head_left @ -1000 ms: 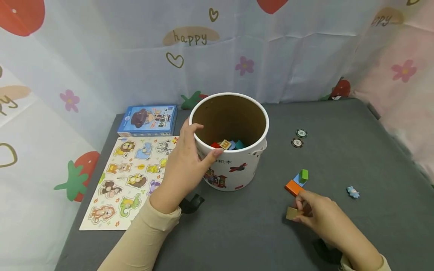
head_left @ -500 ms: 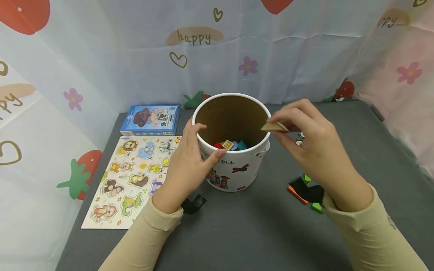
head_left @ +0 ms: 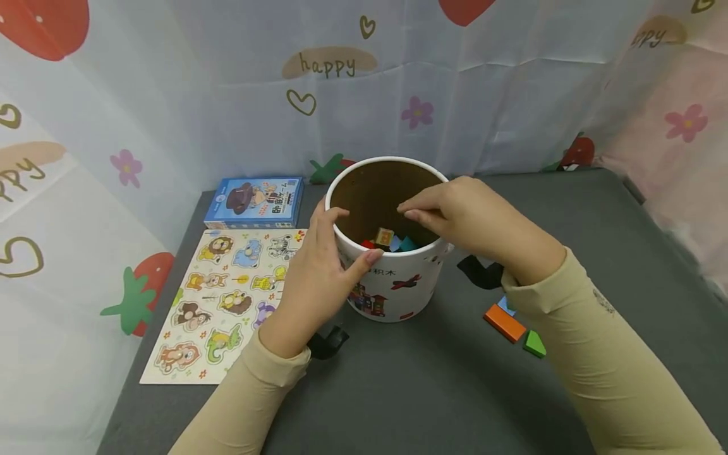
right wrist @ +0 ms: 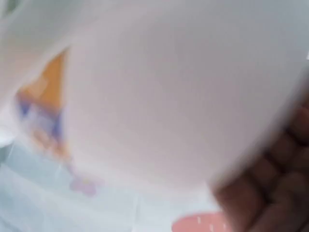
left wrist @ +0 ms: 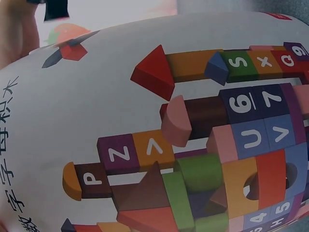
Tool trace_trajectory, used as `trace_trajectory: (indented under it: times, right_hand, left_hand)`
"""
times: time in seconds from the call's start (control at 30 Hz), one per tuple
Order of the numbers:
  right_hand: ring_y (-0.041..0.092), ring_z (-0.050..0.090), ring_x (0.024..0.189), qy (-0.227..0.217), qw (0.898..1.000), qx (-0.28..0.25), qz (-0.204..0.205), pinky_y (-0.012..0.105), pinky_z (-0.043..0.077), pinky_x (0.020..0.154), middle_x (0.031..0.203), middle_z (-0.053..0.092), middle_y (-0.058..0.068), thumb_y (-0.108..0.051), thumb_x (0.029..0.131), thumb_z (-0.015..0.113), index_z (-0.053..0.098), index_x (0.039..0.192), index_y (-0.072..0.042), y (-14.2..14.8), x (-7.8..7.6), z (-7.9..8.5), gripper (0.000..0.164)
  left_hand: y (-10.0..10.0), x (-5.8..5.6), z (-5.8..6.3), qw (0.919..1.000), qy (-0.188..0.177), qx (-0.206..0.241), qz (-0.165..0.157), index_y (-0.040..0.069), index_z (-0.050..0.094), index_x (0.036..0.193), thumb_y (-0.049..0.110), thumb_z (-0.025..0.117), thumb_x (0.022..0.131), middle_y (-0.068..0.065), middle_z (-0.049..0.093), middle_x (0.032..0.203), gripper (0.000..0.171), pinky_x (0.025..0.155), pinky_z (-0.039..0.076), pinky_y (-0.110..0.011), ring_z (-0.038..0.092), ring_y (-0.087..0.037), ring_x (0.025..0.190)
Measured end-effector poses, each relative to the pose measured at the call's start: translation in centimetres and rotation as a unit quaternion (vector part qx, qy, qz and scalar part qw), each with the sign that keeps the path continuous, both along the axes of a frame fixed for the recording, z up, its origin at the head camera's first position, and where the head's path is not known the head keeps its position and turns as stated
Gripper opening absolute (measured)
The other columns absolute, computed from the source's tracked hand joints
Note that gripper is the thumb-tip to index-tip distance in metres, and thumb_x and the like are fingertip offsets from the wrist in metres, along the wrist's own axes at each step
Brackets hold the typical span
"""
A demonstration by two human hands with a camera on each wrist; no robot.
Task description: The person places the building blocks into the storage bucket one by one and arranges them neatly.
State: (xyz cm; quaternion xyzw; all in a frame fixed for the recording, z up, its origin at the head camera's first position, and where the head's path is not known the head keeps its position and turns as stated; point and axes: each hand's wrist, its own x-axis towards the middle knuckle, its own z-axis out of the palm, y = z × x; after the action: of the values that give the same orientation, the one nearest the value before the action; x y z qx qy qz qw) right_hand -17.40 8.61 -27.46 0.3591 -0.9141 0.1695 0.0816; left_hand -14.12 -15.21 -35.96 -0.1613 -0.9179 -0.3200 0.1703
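A white bucket (head_left: 389,297) with a printed block picture stands upright on the dark cloth. My left hand (head_left: 318,272) grips its left rim, thumb on the outer front and fingertips over the edge. Its printed wall (left wrist: 120,111) fills the left wrist view. Several coloured blocks (head_left: 406,244) lie inside, among them a tan block (head_left: 384,237). Over the right rim reaches my right hand (head_left: 461,212), thumb and forefinger close together above the opening, with nothing visible between them. The right wrist view is blurred, with curled fingers (right wrist: 270,193) beside the white bucket wall.
An orange block (head_left: 504,323), a blue block (head_left: 506,306) and a green block (head_left: 534,344) lie right of the bucket, near the right sleeve. At left are an animal picture board (head_left: 227,303) and a blue box (head_left: 254,202) behind it.
My right hand has picked a tan wooden block off the table, carried it up and left over the bucket, and no longer shows it. My left hand stays on the rim.
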Motion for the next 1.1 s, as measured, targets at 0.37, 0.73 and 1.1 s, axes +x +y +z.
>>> trace_trajectory:
  times: [0.37,0.73,1.1]
  right_hand:
    - [0.000,0.060,0.073,0.075,0.990,-0.058,-0.106,0.020,0.046,0.061,0.084,0.066,-0.016,-0.009,0.075,0.081,0.073,0.094,-0.023,10.2,7.4,-4.9,0.025]
    - [0.004,0.049,0.065,-0.190,0.961,0.082,-0.185,0.026,0.040,0.053,0.090,0.051,-0.004,-0.024,0.069,0.085,0.066,0.106,-0.018,13.9,11.8,-15.5,0.042]
    - [0.013,0.048,0.058,-0.196,0.955,0.054,-0.216,0.032,0.041,0.050,0.103,0.047,0.010,-0.013,0.076,0.080,0.059,0.102,-0.019,13.4,12.7,-17.0,0.034]
  left_hand:
    - [0.1,0.1,0.1,0.9999,-0.011,0.002,0.004,0.016,0.026,0.140,0.073,0.047,0.083,-0.004,0.017,0.155,0.082,0.083,0.049,-0.049,0.047,-0.028,0.119]
    - [0.2,0.3,0.0,0.9999,-0.006,0.008,0.005,0.016,0.026,0.140,0.072,0.047,0.084,-0.001,0.011,0.158,0.082,0.088,0.047,-0.050,0.041,-0.028,0.128]
    - [0.3,0.3,0.0,0.9999,-0.010,0.006,0.006,0.016,0.025,0.140,0.073,0.047,0.083,-0.002,0.012,0.157,0.083,0.086,0.048,-0.050,0.042,-0.028,0.126]
